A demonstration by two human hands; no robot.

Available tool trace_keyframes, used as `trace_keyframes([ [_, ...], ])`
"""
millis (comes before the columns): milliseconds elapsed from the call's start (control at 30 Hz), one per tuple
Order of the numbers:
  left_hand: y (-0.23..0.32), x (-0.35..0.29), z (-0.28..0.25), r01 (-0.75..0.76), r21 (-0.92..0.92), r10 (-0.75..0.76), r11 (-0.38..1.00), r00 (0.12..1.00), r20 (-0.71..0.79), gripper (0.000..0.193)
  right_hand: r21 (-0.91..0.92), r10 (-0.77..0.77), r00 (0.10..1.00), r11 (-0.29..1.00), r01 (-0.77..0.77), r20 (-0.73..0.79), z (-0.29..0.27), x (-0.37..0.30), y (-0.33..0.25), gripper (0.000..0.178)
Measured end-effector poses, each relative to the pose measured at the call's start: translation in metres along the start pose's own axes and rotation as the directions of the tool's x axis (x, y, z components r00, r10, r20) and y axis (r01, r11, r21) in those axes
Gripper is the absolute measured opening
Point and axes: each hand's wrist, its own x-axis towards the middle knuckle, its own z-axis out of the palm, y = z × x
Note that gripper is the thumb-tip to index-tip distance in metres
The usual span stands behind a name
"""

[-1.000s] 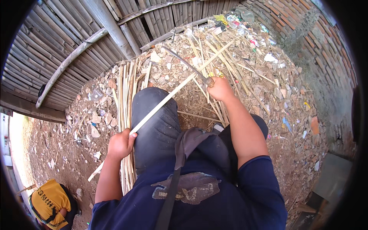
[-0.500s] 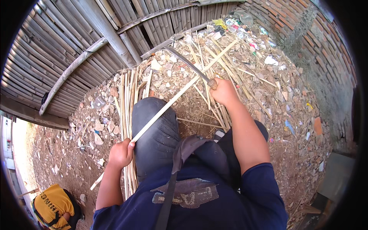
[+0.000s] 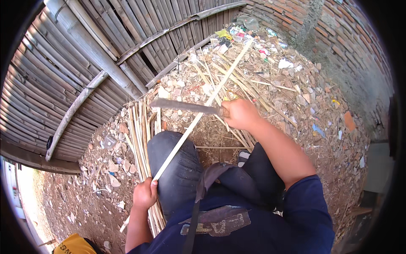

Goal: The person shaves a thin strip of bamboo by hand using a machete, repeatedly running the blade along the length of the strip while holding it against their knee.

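Note:
A long pale bamboo strip slants across my left knee, rising to the far right. Near its lower end my left hand is closed round it; the short tail sticks out below the fist. My right hand grips the wooden handle of a machete. Its dark blade points left and crosses over the strip; whether it touches cannot be made out. Beside my left leg lies a bundle of split bamboo strips, partly hidden by my knee and hand. More loose strips lie scattered ahead.
A bamboo wall stands at the left and far side, a brick wall at the right. Stones and litter cover the ground. At the lower left is a person in a yellow top. A grey board leans at the right.
The machete has swung from pointing far left to nearly level, its blade lower and more to the left. My right hand has come slightly nearer and left. The view has shifted; the strip stands steeper.

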Motion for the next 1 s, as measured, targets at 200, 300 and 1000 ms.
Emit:
trace_keyframes([
  [200,-0.019,0.003,0.017,-0.079,-0.031,0.076,0.996,0.992,-0.104,0.036,0.104,0.251,0.962,0.965,-0.240,-0.104,-0.013,0.027,0.085,0.018],
  [300,-0.015,0.005,0.005,-0.086,0.058,0.090,0.995,0.993,-0.077,0.037,0.081,0.404,0.902,0.915,-0.396,-0.152,-0.015,0.024,0.119,0.024],
  [1000,0.005,0.000,-0.002,0.005,0.024,-0.002,1.000,0.992,-0.128,0.036,0.973,0.413,0.911,0.211,-0.094,-0.002,-0.026,0.028,0.089,0.022],
])
